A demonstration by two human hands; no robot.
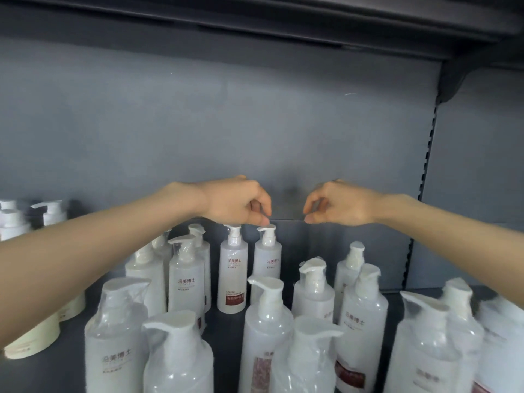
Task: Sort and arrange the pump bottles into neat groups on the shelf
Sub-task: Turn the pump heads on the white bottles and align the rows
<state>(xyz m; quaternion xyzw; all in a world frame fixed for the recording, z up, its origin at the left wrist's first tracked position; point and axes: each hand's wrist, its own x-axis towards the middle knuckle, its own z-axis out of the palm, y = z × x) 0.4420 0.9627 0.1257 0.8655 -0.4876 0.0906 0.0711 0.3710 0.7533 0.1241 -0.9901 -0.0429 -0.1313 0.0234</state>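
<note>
Several white pump bottles wrapped in clear film stand loosely on the dark shelf (pixel 224 330). Two of them stand side by side at the back: one with a dark red label (pixel 233 275) and one to its right (pixel 266 262). My left hand (pixel 241 204) hovers right over these two, its fingers loosely curled and its fingertips just at the right bottle's pump head (pixel 268 228), with no grip showing. My right hand (pixel 338 205) hangs in the air to the right at the same height, fingers loosely curled and holding nothing.
Cream-coloured bottles (pixel 34 340) and more white pump tops (pixel 51 212) stand at the left under my left forearm. The grey back panel (pixel 255 123) rises behind, with a slotted upright (pixel 426 165) at the right and an upper shelf (pixel 283 21) overhead.
</note>
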